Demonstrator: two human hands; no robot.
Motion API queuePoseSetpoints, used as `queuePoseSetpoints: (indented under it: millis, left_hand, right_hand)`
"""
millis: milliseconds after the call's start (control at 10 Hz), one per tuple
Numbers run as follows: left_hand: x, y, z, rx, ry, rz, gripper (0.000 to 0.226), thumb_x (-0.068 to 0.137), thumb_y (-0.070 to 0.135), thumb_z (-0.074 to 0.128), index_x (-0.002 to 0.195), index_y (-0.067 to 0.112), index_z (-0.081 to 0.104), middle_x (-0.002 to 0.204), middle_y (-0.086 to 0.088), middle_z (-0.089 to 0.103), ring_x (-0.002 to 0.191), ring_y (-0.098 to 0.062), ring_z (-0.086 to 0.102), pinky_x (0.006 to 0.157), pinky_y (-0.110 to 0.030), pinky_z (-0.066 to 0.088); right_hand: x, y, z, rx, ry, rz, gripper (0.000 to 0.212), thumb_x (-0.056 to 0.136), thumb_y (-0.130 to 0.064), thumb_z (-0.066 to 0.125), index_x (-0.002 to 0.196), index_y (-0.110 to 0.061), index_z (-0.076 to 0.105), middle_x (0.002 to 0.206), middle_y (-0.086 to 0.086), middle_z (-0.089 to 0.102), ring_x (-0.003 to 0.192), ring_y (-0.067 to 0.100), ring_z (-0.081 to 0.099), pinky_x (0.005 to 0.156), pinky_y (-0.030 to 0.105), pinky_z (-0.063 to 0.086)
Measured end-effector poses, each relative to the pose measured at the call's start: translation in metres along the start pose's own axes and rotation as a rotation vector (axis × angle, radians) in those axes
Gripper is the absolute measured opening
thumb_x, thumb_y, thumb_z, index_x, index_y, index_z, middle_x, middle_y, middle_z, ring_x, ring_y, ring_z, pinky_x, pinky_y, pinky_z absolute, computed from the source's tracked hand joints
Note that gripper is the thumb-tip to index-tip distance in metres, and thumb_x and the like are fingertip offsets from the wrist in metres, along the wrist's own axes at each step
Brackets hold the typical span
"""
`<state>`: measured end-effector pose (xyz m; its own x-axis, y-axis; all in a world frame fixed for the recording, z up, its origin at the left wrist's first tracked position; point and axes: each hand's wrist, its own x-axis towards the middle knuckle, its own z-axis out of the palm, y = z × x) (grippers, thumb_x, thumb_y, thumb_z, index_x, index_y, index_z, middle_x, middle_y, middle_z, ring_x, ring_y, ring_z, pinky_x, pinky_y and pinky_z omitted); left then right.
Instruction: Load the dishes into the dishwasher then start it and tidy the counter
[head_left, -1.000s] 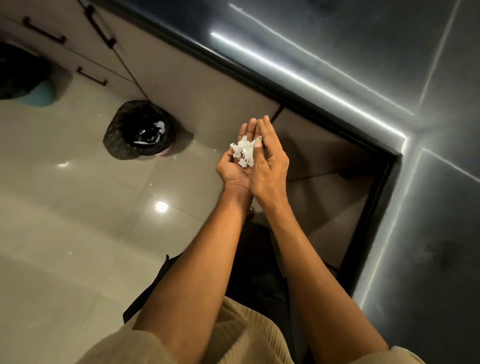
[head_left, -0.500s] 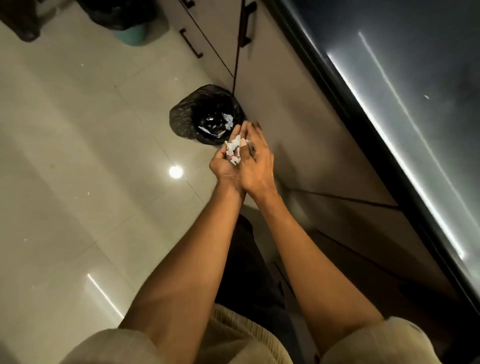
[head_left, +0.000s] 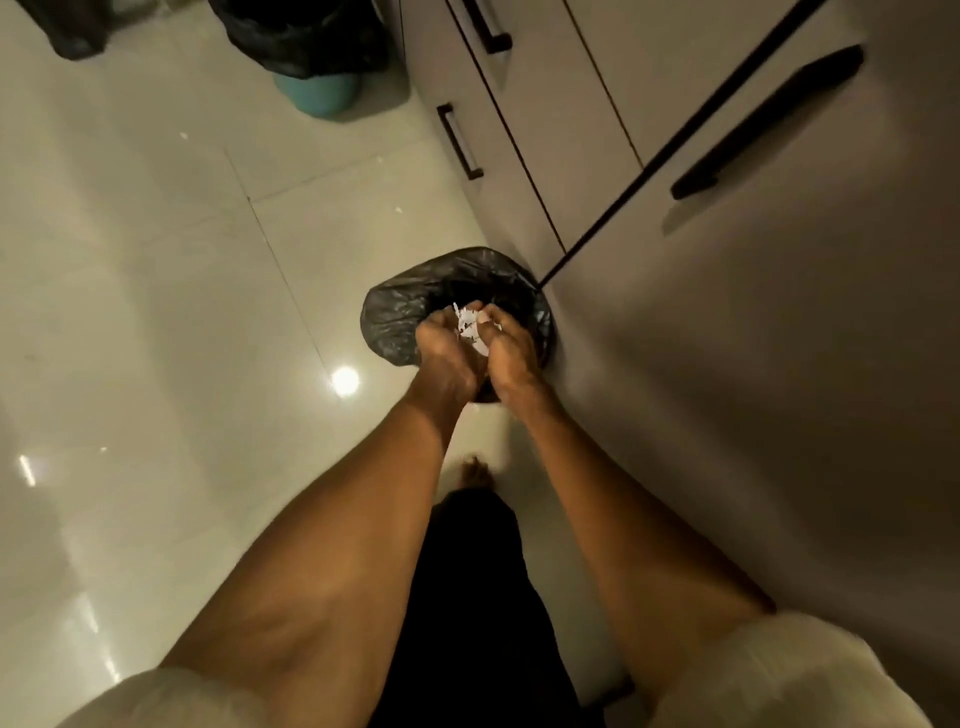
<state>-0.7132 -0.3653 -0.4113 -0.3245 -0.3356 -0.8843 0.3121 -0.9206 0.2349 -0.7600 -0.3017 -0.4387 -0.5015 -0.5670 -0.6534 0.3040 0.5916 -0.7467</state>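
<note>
A small bin lined with a black bag (head_left: 395, 317) stands on the floor against the cabinet base. Both my hands are held together right over its mouth. White paper scraps (head_left: 470, 326) lie bunched between them. My left hand (head_left: 447, 358) cups the scraps from the left with curled fingers, and my right hand (head_left: 511, 358) closes on them from the right. The inside of the bin is mostly hidden behind my hands.
Beige cabinet doors and drawers with black bar handles (head_left: 763, 122) run along the right. A second, teal bin with a black bag (head_left: 317, 93) stands at the top, another dark bag (head_left: 72, 26) at the top left. Glossy floor tiles (head_left: 156, 312) spread to the left.
I have walked up to the bin. My hands, still holding the scraps, have gone from short of it to directly over its opening, and the fingers have curled in.
</note>
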Motion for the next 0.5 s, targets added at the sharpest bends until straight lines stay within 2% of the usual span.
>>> queuePoseSetpoints:
  millis: [100, 200, 300, 400, 500]
  left_hand:
    - [0.049, 0.005, -0.012, 0.146, -0.043, -0.049, 0.047, 0.104, 0.03, 0.027, 0.106, 0.005, 0.066, 0.093, -0.011, 0.069, 0.089, -0.029, 0.064, 0.076, -0.033, 0.049]
    - [0.085, 0.003, -0.028, 0.309, -0.018, -0.047, 0.049, 0.107, 0.033, 0.021, 0.138, 0.009, 0.05, 0.108, -0.005, 0.071, 0.111, -0.028, 0.06, 0.085, -0.032, 0.047]
    - [0.096, 0.003, -0.037, 0.48, -0.073, -0.004, 0.046, 0.108, 0.032, 0.023, 0.127, 0.009, 0.058, 0.106, -0.003, 0.072, 0.105, -0.021, 0.064, 0.084, -0.03, 0.048]
    - [0.1, 0.004, -0.044, 0.706, -0.057, 0.098, 0.05, 0.097, 0.047, 0.043, 0.121, 0.011, 0.067, 0.106, -0.005, 0.075, 0.105, -0.024, 0.068, 0.101, -0.042, 0.05]
    - [0.071, 0.006, -0.029, 1.25, -0.116, 0.148, 0.068, 0.093, 0.051, 0.041, 0.148, 0.01, 0.045, 0.152, -0.015, 0.044, 0.143, -0.032, 0.037, 0.12, -0.046, 0.026]
  right_hand:
    - [0.058, 0.038, 0.004, 0.008, 0.02, 0.1, 0.089, 0.069, -0.078, 0.051, 0.139, -0.023, 0.057, 0.138, 0.005, 0.062, 0.128, 0.025, 0.057, 0.11, 0.049, 0.045]
    - [0.059, 0.041, 0.006, -0.168, 0.026, 0.105, 0.087, 0.085, -0.071, 0.051, 0.156, -0.023, 0.036, 0.161, 0.004, 0.036, 0.147, 0.025, 0.033, 0.122, 0.047, 0.026]
    - [0.057, 0.05, -0.002, -0.434, 0.008, 0.022, 0.077, 0.099, -0.052, 0.052, 0.161, -0.022, 0.018, 0.169, -0.001, 0.01, 0.154, 0.021, 0.012, 0.126, 0.044, 0.013]
    - [0.047, 0.048, -0.01, -0.694, -0.002, 0.022, 0.081, 0.097, -0.05, 0.054, 0.162, -0.023, 0.013, 0.17, -0.004, 0.003, 0.155, 0.02, 0.006, 0.126, 0.043, 0.011]
    - [0.017, 0.018, -0.014, -0.827, -0.012, -0.053, 0.087, 0.094, -0.047, 0.057, 0.162, -0.02, 0.01, 0.17, -0.001, 0.001, 0.156, 0.018, 0.004, 0.127, 0.04, 0.006]
